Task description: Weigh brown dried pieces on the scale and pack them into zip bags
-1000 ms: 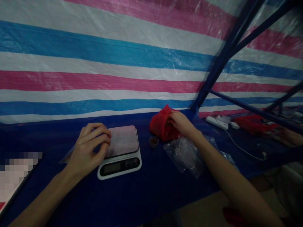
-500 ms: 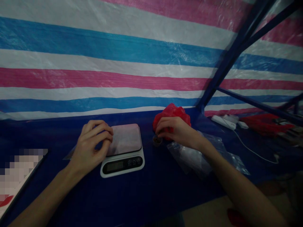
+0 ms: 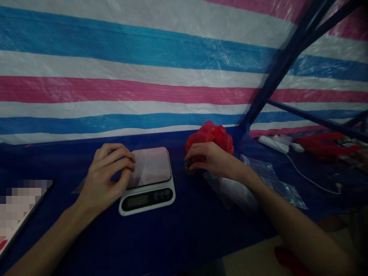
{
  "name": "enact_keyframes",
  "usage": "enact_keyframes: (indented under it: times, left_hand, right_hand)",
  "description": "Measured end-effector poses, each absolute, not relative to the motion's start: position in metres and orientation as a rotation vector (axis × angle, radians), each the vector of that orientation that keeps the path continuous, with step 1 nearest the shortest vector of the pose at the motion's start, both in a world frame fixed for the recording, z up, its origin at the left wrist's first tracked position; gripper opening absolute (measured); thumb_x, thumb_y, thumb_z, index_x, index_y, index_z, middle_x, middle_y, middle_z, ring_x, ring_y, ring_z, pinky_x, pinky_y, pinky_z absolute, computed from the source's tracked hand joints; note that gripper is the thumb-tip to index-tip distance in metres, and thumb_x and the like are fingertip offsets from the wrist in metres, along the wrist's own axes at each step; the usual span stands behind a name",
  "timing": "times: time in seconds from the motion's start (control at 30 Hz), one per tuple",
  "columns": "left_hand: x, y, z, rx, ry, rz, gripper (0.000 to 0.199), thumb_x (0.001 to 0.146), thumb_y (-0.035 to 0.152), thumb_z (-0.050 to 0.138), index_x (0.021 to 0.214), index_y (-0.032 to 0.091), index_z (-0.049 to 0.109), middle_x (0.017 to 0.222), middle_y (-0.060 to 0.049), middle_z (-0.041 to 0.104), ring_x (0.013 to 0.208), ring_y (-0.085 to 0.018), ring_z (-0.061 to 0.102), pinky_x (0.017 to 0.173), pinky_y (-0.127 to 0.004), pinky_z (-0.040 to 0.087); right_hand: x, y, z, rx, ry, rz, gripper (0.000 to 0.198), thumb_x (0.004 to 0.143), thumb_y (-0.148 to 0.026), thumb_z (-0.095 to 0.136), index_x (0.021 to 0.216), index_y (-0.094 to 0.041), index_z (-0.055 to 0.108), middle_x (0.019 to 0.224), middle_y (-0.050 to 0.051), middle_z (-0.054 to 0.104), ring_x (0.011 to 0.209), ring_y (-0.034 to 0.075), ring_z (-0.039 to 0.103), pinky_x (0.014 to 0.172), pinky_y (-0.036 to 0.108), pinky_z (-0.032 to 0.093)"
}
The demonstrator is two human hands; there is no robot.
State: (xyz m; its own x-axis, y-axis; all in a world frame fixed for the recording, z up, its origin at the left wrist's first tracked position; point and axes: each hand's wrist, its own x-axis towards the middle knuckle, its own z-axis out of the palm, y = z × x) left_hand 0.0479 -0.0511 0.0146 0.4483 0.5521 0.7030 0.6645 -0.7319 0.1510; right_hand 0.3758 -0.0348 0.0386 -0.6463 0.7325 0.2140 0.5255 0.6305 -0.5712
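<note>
Two hands, left hand (image 3: 107, 178), right hand (image 3: 211, 160), one scale (image 3: 148, 180), one red bag (image 3: 211, 135)

Left arm: bare forearm enters from the lower left corner, angled up and to the right.
Left hand (image 3: 107, 178): palm down, fingers curled inward, thumb set against the fingertips.
Right arm: bare forearm enters from the lower right corner, angled up and to the left.
Right hand (image 3: 208, 161): knuckles up, fingers bent and bunched, fingertips pointing left and down.
</note>
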Motion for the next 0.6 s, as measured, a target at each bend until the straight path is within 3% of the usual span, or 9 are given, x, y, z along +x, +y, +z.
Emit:
enact_keyframes:
  times: [0.33, 0.47, 0.6]
  left_hand:
    - [0.0464, -0.0502, 0.0138, -2.555, -1.085, -1.133, 0.019, 0.087, 0.015, 0.054, 0.072, 0.023, 0.063, 0.089, -0.004, 0.071, 0.098, -0.026, 0.058, 0.091, -0.049, 0.044]
    - [0.0465, -0.0503, 0.0137, -2.543, -1.100, -1.135, 0.021, 0.088, 0.016, 0.053, 0.071, 0.023, 0.064, 0.088, -0.004, 0.072, 0.098, -0.026, 0.058, 0.091, -0.049, 0.044]
    - [0.0468, -0.0511, 0.0148, -2.549, -1.101, -1.128, 0.021, 0.087, 0.015, 0.053, 0.071, 0.022, 0.064, 0.089, -0.004, 0.072, 0.098, -0.026, 0.058, 0.091, -0.048, 0.044]
  right_hand:
    - [0.3852, -0.0354, 0.0427, -0.926, -2.375, 0.820, 0.017, 0.094, -0.016, 0.064, 0.105, -0.019, 0.076, 0.103, 0.005, 0.078, 0.095, 0.018, 0.072, 0.086, 0.028, 0.056]
    - [0.3814, -0.0375, 0.0432, -0.974, -2.294, 0.720, 0.018, 0.096, -0.018, 0.060, 0.105, -0.019, 0.077, 0.101, 0.006, 0.078, 0.092, 0.018, 0.073, 0.084, 0.028, 0.057]
    - [0.3768, -0.0409, 0.0447, -0.938, -2.310, 0.827, 0.017, 0.096, -0.021, 0.063, 0.106, -0.019, 0.077, 0.099, 0.005, 0.079, 0.089, 0.018, 0.074, 0.081, 0.027, 0.058]
